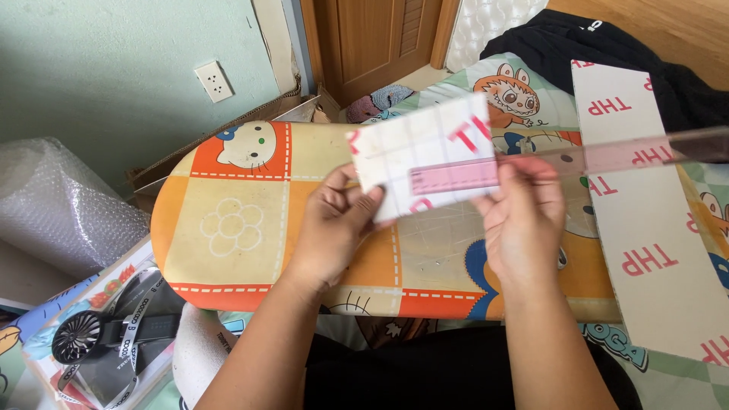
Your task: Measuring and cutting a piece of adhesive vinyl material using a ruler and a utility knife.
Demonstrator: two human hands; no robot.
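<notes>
Above the board (250, 228), hands (425, 220) press ruler (531, 165) across card (425, 156).

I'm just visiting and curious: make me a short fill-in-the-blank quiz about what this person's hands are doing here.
1. The left hand holds a small white ____ with red print.
2. The right hand holds a see-through pink ____ across that piece.
3. Both hands work above a small cartoon-printed ____, mostly orange.
4. A long white strip lies to the ____ of the right hand.

Missing words: card; ruler; table; right
</notes>
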